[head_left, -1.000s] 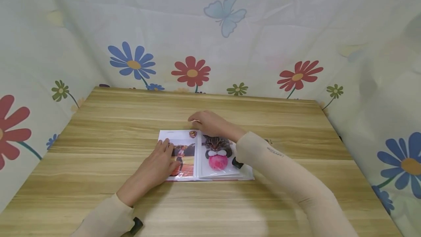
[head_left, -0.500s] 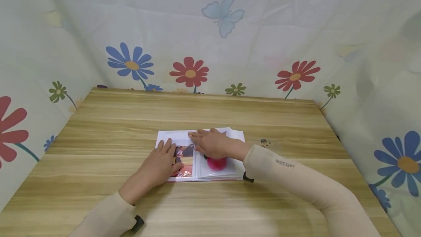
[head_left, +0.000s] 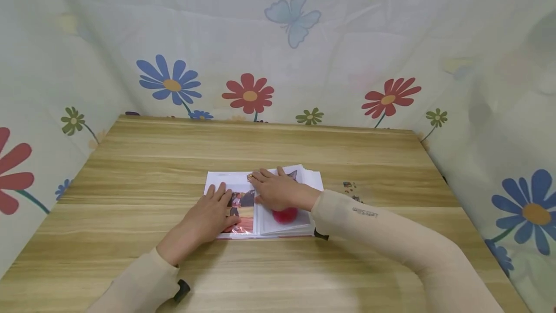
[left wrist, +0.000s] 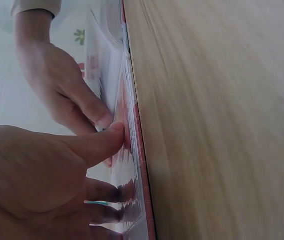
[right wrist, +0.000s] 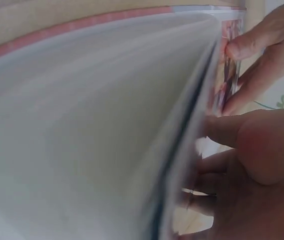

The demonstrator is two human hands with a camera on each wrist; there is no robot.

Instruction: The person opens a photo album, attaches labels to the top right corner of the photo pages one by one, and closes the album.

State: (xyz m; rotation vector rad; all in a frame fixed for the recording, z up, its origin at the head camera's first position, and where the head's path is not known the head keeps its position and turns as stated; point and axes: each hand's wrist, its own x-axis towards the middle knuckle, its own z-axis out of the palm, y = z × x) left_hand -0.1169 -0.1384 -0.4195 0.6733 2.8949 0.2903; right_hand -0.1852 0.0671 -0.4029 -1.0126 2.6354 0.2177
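Note:
A photo album (head_left: 228, 177) lies spread open on the wooden table. Its left page carries a photo (head_left: 246, 219) of a person in sportswear, under a shiny clear sleeve. Spread over that page, my left hand (head_left: 207, 215) rests with its thumb toward the spine. My right hand (head_left: 278, 191) lies flat on the right page beside the spine, fingers extended, covering much of a cat photo with a pink fluffy ball (head_left: 285, 215). In the right wrist view, the page sleeves (right wrist: 106, 110) fan up from the red-edged cover (right wrist: 76, 26).
A clear sheet with small dark pictures (head_left: 349, 185) lies right of the album, partly behind the right sleeve. The wooden table (head_left: 173, 149) reaches back to a white curtain (head_left: 208, 23) printed with flowers and a butterfly, which also stands at both sides.
My right hand has come from beyond the album's top edge down onto the right page near the spine. My left hand stays on the left page.

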